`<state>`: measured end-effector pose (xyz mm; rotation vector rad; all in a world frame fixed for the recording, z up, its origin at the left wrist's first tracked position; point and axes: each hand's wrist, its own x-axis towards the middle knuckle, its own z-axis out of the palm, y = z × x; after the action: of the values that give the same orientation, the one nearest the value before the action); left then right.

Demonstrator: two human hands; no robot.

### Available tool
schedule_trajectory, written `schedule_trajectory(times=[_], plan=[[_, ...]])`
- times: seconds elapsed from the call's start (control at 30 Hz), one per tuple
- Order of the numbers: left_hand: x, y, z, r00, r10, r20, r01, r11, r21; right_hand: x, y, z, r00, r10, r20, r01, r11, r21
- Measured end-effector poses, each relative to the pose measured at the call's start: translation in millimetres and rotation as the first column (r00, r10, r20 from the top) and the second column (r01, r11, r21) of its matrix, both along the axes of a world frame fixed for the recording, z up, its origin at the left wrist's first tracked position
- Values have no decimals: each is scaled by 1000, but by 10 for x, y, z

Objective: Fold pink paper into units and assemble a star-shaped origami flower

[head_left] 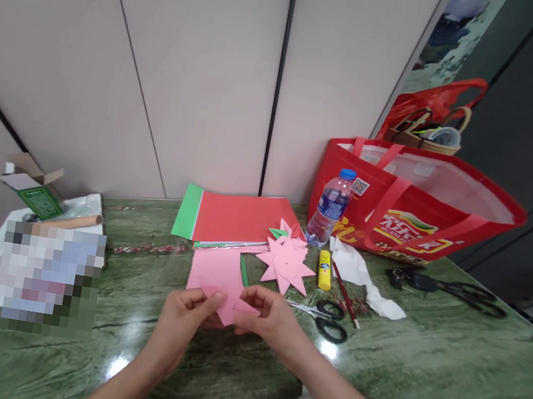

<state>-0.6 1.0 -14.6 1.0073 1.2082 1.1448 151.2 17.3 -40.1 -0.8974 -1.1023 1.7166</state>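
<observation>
Between my two hands is a folded piece of pink paper point(228, 306) with pointed corners. My left hand point(183, 318) pinches its left side, thumb on top. Its right side is gripped by my right hand point(268, 318), fingers curled around a pointed flap. Just behind lies a flat sheet of pink paper point(215, 269). A pink paper star point(287, 263) with several points rests to the right, with small green and red folded pieces at its top. Scissors with black handles point(331, 321) lie beside my right hand. Red and green paper sheets point(243, 217) are stacked at the back.
A yellow glue stick point(324, 271), a dark red pencil point(346, 296) and white tissue point(368, 279) lie to the right. Behind them stand a water bottle point(330, 209) and a red shopping bag point(416, 210). More black scissors point(469, 293) lie far right; a green box point(41, 196) is at left.
</observation>
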Motion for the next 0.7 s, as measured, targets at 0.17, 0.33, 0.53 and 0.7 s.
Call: schedule_trajectory(times=[0.17,0.33,0.53,0.7], plan=[[-4,11,22,996,-88,25,89,995,-52,12,5,-9,997,-75,-4,75,997,-29],[0,-12,60,978,-207,-40,204,977,-55,37,42,-5,976,-177,-125,168,982,-83],[15,-64,-10,910,-413,-39,408,908,-95,25,66,-50,953,-297,-65,298,954,14],[20,-25,-56,953,-302,13,302,946,-117,185,215,-68,918,-367,147,325,913,247]])
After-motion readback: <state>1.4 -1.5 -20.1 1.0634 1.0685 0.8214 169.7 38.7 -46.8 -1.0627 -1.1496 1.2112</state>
